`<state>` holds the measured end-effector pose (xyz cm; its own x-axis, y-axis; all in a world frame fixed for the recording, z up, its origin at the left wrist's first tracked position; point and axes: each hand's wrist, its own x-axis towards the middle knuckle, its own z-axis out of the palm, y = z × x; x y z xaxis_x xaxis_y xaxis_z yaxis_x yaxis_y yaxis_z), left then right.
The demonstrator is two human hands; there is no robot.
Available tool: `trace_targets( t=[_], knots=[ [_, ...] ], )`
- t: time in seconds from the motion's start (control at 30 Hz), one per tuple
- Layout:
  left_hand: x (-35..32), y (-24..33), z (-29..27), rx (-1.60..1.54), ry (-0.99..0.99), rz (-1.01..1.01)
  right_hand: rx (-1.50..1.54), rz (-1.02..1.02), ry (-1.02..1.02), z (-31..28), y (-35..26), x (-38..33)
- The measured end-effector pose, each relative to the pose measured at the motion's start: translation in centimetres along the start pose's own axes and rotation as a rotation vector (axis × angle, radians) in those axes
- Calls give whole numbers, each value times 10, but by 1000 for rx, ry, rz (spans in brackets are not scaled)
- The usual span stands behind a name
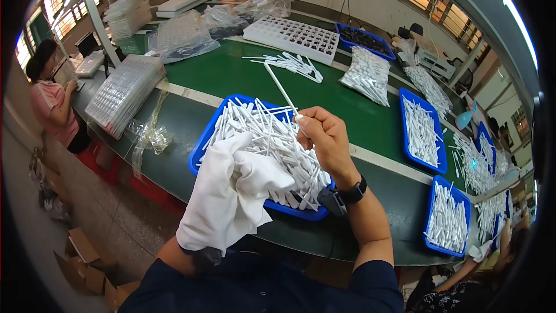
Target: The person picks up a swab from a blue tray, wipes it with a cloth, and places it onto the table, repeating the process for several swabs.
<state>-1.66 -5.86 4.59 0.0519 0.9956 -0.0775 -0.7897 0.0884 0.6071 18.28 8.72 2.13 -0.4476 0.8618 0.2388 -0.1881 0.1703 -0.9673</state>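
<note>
A long thin white plastic stick [279, 87] is pinched between the thumb and fingers of my right hand [325, 139], pointing up and to the left. My right hand is above the right side of a blue tray [196, 149] heaped with similar white sticks [263, 124], many with a thicker end. A white cloth [223, 188] covers my left hand completely and hangs over the tray's near left part. Because of the cloth, the fingers of my left hand are hidden. The held stick's tip is well away from the cloth.
Loose white sticks [289, 65] lie on the green table [208, 75] beyond the tray. Farther back are a white foam tray [292, 35] with dark pieces and a filled plastic bag [366, 75]. More blue trays [443, 165] stand right. At left, a person [55, 101] sits beside wrapped trays [126, 93].
</note>
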Motion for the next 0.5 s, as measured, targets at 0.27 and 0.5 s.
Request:
trace_targets(
  t=[0.27,0.5],
  knots=[
    [-9,5,14,531,48,243,149,100,-191,29,-20,-24],
    [-6,15,11,382,104,328,-97,218,-475,53,-16,-38]
  ],
)
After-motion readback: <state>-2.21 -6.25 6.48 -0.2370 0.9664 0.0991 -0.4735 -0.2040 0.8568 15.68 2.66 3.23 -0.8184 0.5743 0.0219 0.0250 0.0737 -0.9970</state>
